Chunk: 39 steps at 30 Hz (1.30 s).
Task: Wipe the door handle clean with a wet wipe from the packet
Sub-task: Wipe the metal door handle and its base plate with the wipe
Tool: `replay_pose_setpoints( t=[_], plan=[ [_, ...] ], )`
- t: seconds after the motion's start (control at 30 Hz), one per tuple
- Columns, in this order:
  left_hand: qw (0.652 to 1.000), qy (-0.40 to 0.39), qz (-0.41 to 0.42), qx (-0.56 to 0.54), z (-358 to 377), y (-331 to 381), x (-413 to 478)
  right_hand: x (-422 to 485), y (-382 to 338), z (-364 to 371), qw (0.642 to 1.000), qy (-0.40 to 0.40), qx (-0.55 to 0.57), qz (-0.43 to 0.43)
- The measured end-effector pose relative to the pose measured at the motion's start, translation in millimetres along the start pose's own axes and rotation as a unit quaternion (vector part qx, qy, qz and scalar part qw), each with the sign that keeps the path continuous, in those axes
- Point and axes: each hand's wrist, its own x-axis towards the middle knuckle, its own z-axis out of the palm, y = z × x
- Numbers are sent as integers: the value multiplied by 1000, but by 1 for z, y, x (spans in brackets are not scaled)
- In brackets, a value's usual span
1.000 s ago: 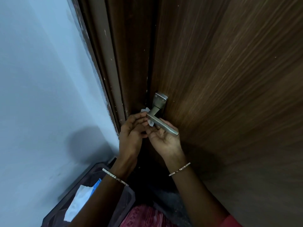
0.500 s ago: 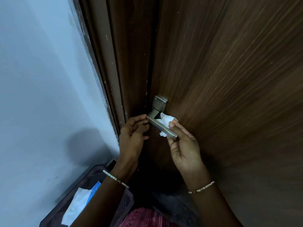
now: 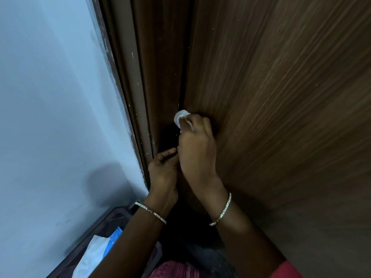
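My right hand lies over the door handle and hides it completely. It presses a white wet wipe against the brown door, at the spot where the handle's plate sits. My left hand is just below and to the left, fingers curled. Its fingertips reach behind my right hand, so I cannot see whether they grip the handle. The white and blue packet lies low at the left.
The door frame runs down beside a pale blue wall. A dark container stands on the floor by the wall and holds the packet. Both wrists wear bangles.
My right hand has moved up and left with the wipe, from behind the lever onto the handle's plate, and now covers the handle. My left hand has barely moved.
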Motion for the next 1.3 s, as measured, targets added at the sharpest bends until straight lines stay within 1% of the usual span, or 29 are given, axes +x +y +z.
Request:
replay_pose_setpoints(
  t=[0.1, 0.27, 0.4, 0.53, 0.57, 0.67, 0.8, 0.87, 0.93, 1.0, 1.07, 1.13, 1.17, 1.23, 1.3],
  plan=[
    [1000, 20, 1, -11, 3, -2, 1, 5, 0, -1, 999, -16, -19, -24],
    [999, 31, -5, -36, 10, -4, 4, -12, 21, -12, 1000, 3, 15, 0],
    [999, 16, -17, -30, 7, -5, 8, -41, 38, -20, 995, 53, 60, 52],
    [999, -16, -35, -22, 2, -3, 8, -70, 57, -36, 976, 145, 119, 111],
    [999, -25, -37, -19, 1, -3, 8, -75, 61, -41, 973, 154, 125, 118],
    [998, -43, -45, -13, 0, -1, 8, -83, 68, -49, 972, 128, 145, 135],
    [997, -63, -53, 9, 2, 3, 9, -83, 65, -50, 970, 21, 202, 135],
    [996, -73, -45, 32, 2, 3, 9, -82, 61, -48, 964, -12, 234, 126],
    [995, -77, -33, 51, 1, 4, 10, -77, 56, -44, 963, -30, 225, 146],
    [994, -88, -19, 62, 0, 3, 11, -71, 52, -37, 967, -30, 185, 173],
    [994, -89, -2, 65, -1, 2, 12, -66, 51, -32, 967, -40, 175, 178],
    [995, -79, 8, 64, -2, 0, 12, -68, 57, -30, 952, -59, 217, 208],
    [995, -72, 14, 68, -2, -1, 12, -70, 63, -29, 933, -68, 257, 241],
    [994, -61, 29, 87, -2, -3, 13, -77, 76, -31, 877, -98, 352, 313],
    [993, -52, 47, 99, -2, -5, 13, -84, 83, -34, 828, -130, 416, 352]
  ],
)
